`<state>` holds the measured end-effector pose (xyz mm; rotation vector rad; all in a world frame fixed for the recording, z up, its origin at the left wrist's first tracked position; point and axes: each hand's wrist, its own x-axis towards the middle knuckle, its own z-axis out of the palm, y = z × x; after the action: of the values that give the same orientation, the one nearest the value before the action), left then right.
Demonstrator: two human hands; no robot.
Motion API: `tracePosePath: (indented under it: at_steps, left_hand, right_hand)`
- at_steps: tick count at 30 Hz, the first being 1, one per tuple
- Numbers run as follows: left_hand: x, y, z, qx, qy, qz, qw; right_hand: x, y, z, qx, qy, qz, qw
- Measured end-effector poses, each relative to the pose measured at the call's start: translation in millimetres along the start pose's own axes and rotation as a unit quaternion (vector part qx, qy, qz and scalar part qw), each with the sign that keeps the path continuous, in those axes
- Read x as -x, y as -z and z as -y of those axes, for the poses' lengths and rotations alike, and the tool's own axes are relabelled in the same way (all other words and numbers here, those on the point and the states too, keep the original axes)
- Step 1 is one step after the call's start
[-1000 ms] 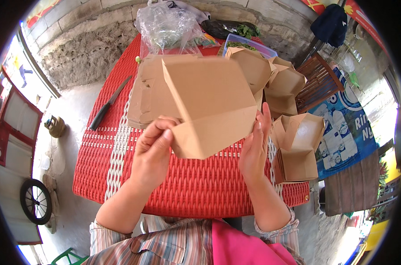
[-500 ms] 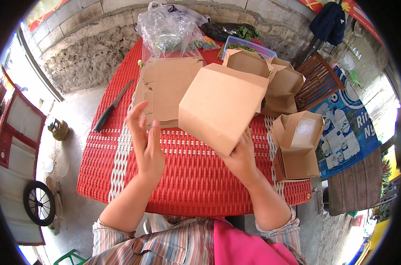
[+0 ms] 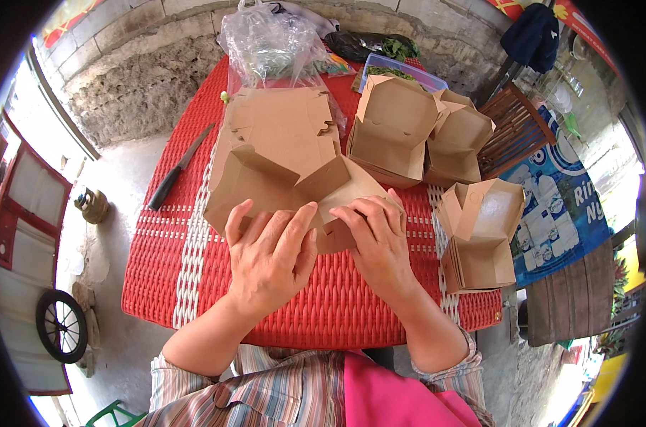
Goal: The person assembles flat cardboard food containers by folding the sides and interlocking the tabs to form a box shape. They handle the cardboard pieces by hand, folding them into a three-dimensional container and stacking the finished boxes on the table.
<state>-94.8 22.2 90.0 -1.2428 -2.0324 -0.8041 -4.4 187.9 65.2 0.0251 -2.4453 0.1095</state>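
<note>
A brown cardboard food box (image 3: 255, 181) lies tilted and open in front of me, with its flaps standing up. My left hand (image 3: 269, 256) has its fingers bent over the near rim of this box. Beside it, my right hand (image 3: 380, 242) grips the box's right side and a raised flap, fingertips pressed on the card. Behind the box rests a stack of flat, unfolded cardboard boxes (image 3: 276, 117). Several folded boxes with lids up stand to the right, among them one at the back (image 3: 390, 146) and one nearer me (image 3: 483, 260).
A black-handled knife (image 3: 170, 185) lies on the red woven table (image 3: 287, 320) at left. Toward the back are a clear plastic bag (image 3: 273, 50), a black bag (image 3: 355, 46) and a clear tub (image 3: 422, 78) with greens. A wooden chair (image 3: 511, 132) stands at right.
The box has come down and left from my raised right hand, turning from its closed outer face to open side up. My left hand has moved onto its rim.
</note>
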Motion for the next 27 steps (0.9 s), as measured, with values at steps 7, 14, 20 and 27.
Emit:
tracePosePath:
  at_steps: [7, 14, 20, 27]
  left_hand:
    - [1, -6, 9, 0.107, 0.047, 0.110, 0.987]
    - [4, -8, 11, 0.391, 0.272, 0.185, 0.860]
    - [7, -13, 19, 0.646, 0.386, 0.135, 0.645]
    - [5, -13, 21, 0.612, 0.383, 0.154, 0.675]
  right_hand:
    - [6, -7, 4, 0.067, 0.026, -0.040, 0.997]
    - [6, -17, -1, 0.140, 0.051, -0.180, 0.972]
    - [4, 1, 6, -0.086, 0.053, -0.095, 0.990]
    - [0, -1, 12, -0.237, 0.020, -0.057, 0.970]
